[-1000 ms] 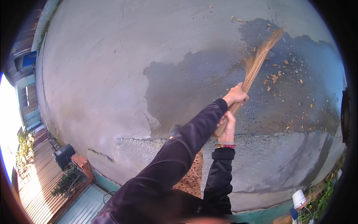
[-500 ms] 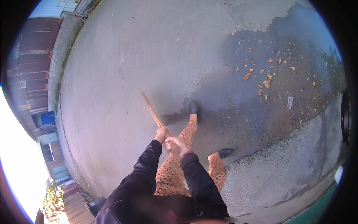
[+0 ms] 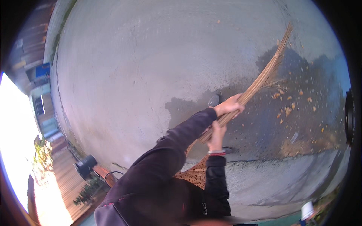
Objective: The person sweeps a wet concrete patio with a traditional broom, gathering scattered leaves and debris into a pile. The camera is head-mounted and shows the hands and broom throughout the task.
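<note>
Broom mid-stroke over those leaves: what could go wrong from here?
1. The twig broom is raised off the concrete, so the stroke may scatter the dry leaves.
2. Left hand and right hand grip close together, possibly giving loose control.
3. A shoe is near the sweep path.

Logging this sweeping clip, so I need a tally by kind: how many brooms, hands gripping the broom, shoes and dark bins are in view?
Broom: 1
Hands on the broom: 2, left hand and right hand
Shoes: 2, front shoe and rear shoe
Dark bin: 1
Total: 6
</note>
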{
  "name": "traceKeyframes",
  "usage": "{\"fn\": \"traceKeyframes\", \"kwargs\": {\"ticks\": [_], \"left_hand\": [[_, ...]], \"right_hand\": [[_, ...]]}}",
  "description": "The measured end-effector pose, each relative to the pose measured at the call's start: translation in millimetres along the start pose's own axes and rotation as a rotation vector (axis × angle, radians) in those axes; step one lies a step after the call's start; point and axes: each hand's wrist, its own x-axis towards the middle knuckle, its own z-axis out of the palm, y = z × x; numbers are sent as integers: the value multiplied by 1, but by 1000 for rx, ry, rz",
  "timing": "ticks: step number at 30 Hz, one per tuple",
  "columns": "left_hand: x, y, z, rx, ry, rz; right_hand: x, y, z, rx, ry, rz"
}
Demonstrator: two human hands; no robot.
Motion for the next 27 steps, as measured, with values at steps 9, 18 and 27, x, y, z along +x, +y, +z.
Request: {"fn": "traceKeyframes", "kwargs": {"ticks": [9, 18, 27], "left_hand": [[-254, -132, -167, -353, 1173, -179], [-117, -68, -219, -114, 1058, -200], [78, 103, -69, 292, 62, -59]], "right_hand": [[-57, 143, 63, -374, -555, 944], [55, 61, 111, -9, -360, 872], [61, -78, 100, -51, 148, 133]]}}
